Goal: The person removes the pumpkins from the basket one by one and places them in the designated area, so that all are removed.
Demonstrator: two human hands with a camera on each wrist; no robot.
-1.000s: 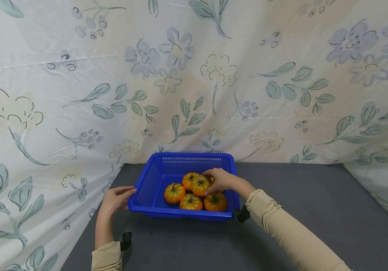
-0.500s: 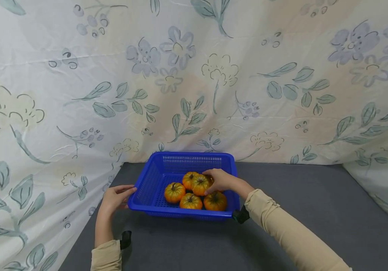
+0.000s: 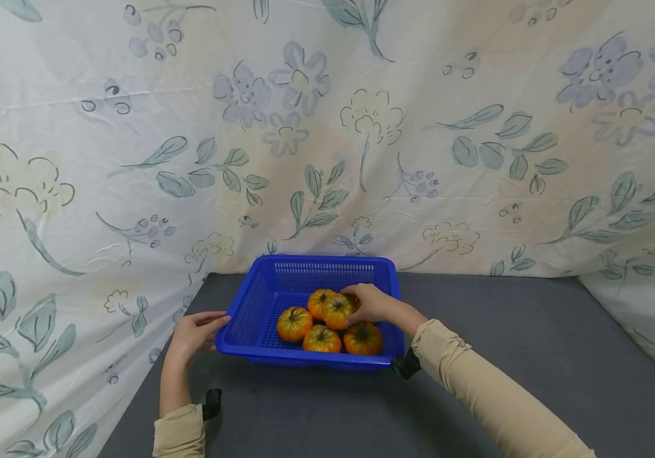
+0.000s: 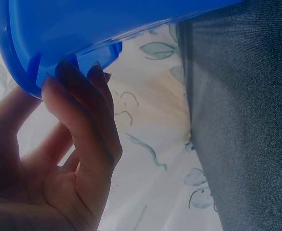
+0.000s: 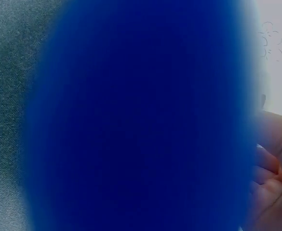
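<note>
A blue plastic basket (image 3: 304,359) with slotted walls holds several small orange-and-green pumpkins. My left hand (image 3: 193,334) pinches its left rim, the thumb over the edge; in the left wrist view the fingers (image 4: 90,134) curl up against the underside of the rim. Inside the basket, my right hand (image 3: 376,305) grips one pumpkin (image 3: 337,310) from its right side, thumb in front and fingers behind. That pumpkin sits among the others, partly over the back one (image 3: 318,303). A blurred blue basket wall (image 5: 141,115) covers most of the right wrist view.
The basket stands on a dark grey tabletop (image 3: 510,343), near its back edge. A floral cloth (image 3: 327,159) hangs behind the table and along its sides. Other pumpkins (image 3: 294,324) lie to the left and front of the gripped one.
Nearly nothing differs. Both hands keep their holds, and the pumpkins and basket stay in place; the head view shifts by only a few pixels.
</note>
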